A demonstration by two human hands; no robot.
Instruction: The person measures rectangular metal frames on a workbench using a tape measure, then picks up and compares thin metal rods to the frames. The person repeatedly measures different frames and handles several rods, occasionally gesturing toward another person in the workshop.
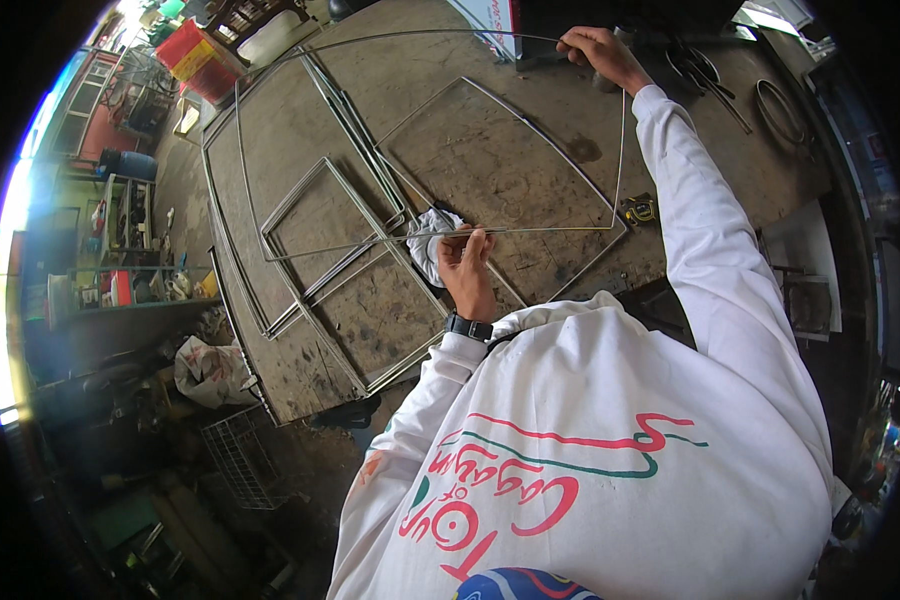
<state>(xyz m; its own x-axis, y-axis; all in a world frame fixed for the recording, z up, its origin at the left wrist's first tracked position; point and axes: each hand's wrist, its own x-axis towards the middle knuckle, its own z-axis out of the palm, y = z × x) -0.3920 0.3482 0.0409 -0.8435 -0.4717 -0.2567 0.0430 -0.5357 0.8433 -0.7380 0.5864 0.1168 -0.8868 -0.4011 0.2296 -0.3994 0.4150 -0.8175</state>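
A large, thin metal wire frame [560, 230] with rounded corners is held above the worktable between my two hands. My left hand [467, 268], wearing a dark wristwatch, pinches its near side. At the far right, my right hand [602, 56] has its fingers closed round the far side near a corner. Beneath it, more thin metal frames [545, 130] lie on the worn brown table [500, 180], some overlapping at the left. A crumpled white cloth [428, 245] rests just beyond my left hand. To the right sits a yellow and black tape measure [638, 210].
Bent ring-shaped metal pieces [780, 110] and dark rods [698, 72] lie at the table's right end. A red and yellow container [192, 60] stands at the far left. Shelves [135, 280] and a wire basket [242, 455] are beyond the table's left edge.
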